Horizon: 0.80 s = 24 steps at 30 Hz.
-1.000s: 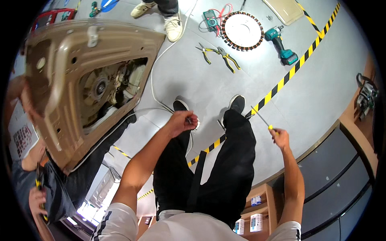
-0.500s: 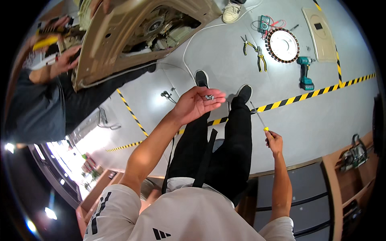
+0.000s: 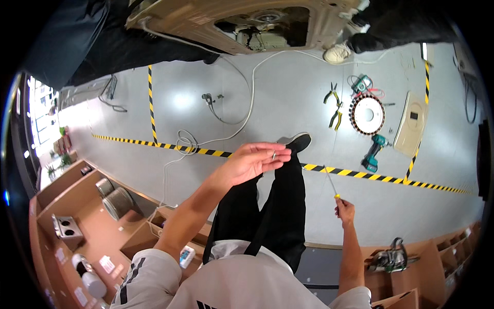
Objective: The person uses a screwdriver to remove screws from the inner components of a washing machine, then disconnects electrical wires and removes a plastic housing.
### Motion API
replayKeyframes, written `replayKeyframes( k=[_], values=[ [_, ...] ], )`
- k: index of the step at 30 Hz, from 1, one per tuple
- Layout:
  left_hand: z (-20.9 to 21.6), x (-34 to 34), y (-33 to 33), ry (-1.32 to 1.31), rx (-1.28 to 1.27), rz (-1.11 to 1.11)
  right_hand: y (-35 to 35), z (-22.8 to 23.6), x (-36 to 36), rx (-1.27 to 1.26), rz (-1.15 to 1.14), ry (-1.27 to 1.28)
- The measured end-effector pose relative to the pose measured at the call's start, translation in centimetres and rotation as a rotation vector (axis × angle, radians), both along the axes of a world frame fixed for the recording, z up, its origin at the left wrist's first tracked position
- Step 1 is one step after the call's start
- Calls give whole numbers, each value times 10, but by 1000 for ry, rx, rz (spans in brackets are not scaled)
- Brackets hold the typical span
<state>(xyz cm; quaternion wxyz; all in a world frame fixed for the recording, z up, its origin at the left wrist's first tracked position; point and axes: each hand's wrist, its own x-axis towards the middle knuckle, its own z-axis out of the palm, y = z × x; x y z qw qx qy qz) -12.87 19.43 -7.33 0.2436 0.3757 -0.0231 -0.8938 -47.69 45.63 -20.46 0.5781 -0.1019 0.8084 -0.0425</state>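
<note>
Head view, person standing on a grey floor (image 3: pixel 288 98), looking down past own black trousers.

Left hand (image 3: pixel 253 160) raised at mid-frame, palm up, fingers loosely spread and slightly curled — open, not gripping. A small metal screw (image 3: pixel 274 154) rests on the fingertips, above the black shoe (image 3: pixel 294 142).

Right hand (image 3: pixel 345 210) lower, closed around the yellow handle of a thin screwdriver (image 3: pixel 332 184); the shaft slants up and to the left from the fist toward the yellow-black floor tape (image 3: pixel 360 174), its tip near the tape line.

Landmark: the floor tape running left to right under the left hand.
- Beyond the tape, well apart from both hands: a teal cordless drill (image 3: pixel 374 152) lying just past the tape; past it a round toothed motor ring (image 3: pixel 367 114) with a white centre; beside the ring a pair of pliers (image 3: pixel 334 105) and a beige flat panel (image 3: pixel 412 123).
- A white cable (image 3: pixel 250 98) loops across the floor beyond the tape up to a large beige appliance housing (image 3: pixel 242 23) tipped on its side at the top edge, inner parts exposed.
- A light shoe (image 3: pixel 337 52) of another person — next to the housing.
- On the near side of the tape, at lower left: brown cardboard boxes (image 3: pixel 77 226).
</note>
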Motion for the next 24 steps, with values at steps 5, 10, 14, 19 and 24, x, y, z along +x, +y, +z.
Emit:
replayKeyframes(
  k=[5, 10, 14, 19, 24],
  values=[
    [-5, 50, 40, -129, 60, 83, -28, 18, 33, 33, 94, 4],
    [2, 98, 88, -159, 33, 274, -51, 41, 72, -29, 218, -32],
    [19, 146, 134, -213, 76, 377, -52, 60, 99, -57, 298, -31],
    [25, 204, 205, -272, 131, 538, -39, 68, 131, -33, 397, -8],
    [19, 250, 274, -348, 199, 695, -27, 56, 173, 131, 479, 10]
  ],
)
